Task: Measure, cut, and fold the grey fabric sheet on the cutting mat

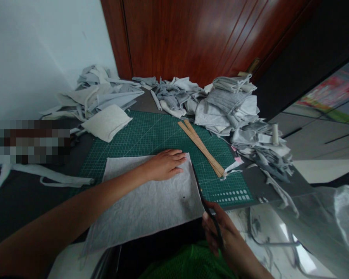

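A light grey piece of cloth (151, 201) lies over the front of the green cutting mat (154, 131), its near edge hanging past the table's front. My left hand (167, 164) rests flat on the cloth near its far right corner, fingers stretched out. Along the cloth's right edge runs the dark blade of a pair of scissors (213, 223). My right hand (218, 228) is closed around the handles at the near right corner. Whether the blades are parted is hard to see.
Two crossed wooden strips (202, 149) lie on the mat. Heaps of grey cloth (229, 104) line the back and right, with another pile (95, 93) and a folded cream cloth (107, 122) at left. A clear plastic sheet (317, 217) hangs at the right edge.
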The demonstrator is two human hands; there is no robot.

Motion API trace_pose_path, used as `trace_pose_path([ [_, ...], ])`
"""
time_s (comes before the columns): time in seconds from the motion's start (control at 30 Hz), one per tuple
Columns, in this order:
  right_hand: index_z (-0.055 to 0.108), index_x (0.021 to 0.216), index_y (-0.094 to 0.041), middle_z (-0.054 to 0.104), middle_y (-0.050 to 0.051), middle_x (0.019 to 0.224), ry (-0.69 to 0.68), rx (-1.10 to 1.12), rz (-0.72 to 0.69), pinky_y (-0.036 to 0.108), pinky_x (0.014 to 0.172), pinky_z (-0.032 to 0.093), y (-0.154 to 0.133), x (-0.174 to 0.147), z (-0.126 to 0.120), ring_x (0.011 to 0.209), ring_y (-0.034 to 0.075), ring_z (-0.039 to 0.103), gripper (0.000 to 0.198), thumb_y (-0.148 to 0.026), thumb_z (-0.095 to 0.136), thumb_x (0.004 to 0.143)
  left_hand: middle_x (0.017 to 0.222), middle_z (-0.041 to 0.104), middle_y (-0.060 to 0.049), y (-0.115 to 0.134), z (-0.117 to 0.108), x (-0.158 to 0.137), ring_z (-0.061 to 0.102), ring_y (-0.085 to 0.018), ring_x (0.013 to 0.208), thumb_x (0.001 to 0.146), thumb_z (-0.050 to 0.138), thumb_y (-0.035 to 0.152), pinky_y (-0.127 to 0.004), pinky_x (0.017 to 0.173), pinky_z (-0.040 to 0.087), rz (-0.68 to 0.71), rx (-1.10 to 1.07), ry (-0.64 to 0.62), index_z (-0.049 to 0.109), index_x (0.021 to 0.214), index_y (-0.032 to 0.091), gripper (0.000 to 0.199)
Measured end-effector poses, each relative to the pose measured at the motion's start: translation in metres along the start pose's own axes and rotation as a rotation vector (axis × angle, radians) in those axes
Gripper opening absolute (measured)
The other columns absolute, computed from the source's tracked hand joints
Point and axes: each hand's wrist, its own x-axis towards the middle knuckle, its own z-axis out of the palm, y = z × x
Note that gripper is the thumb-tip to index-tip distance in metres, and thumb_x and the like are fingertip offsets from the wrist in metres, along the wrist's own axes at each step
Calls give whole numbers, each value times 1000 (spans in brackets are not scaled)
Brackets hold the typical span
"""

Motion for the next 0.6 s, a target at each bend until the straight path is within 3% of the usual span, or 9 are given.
trace_pose_path([
  [0.6,55,127,-25,47,-10,64,-36,-72,-36,19,37,36,2,2,-3,44,7,41,50,-58,70,92,160,49,-9,0,-1,0,39,-28,150,107,48,40,-43,122,31,-6,-20,4,52,151,18,50],
])
